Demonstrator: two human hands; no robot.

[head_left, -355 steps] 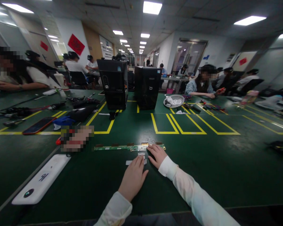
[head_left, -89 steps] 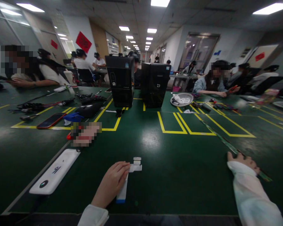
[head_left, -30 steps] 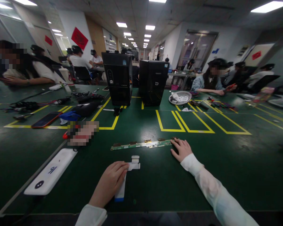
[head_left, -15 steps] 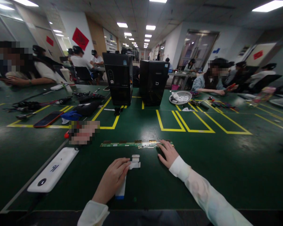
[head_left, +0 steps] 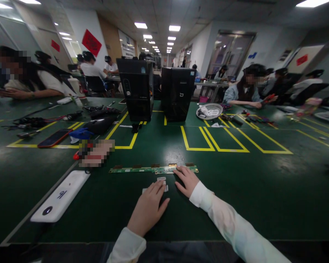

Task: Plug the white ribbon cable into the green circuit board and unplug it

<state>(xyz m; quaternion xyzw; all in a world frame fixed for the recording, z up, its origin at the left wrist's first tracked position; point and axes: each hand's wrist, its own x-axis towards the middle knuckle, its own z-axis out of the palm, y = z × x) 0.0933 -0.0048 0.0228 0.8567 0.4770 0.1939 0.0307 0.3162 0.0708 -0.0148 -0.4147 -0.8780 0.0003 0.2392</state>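
Observation:
A long, thin green circuit board (head_left: 138, 170) lies across the middle of the green table. My right hand (head_left: 186, 179) rests with its fingertips on the board's right part, fingers apart. Below the board, a white flat cable piece (head_left: 161, 179) lies partly under my left hand (head_left: 150, 204). The fingers of that hand lie flat over it, with the thumb spread to the right. Most of the cable is hidden beneath the hand.
A white power bank (head_left: 60, 197) marked 16 lies at the left. Two black computer towers (head_left: 135, 91) stand at the back. Also there are a white basket (head_left: 209, 111), a phone (head_left: 55, 138), dark tools and yellow tape outlines. Other people sit around.
My left hand has moved right and now covers more of the white cable. The board and my right hand have shifted a little to the left in view.

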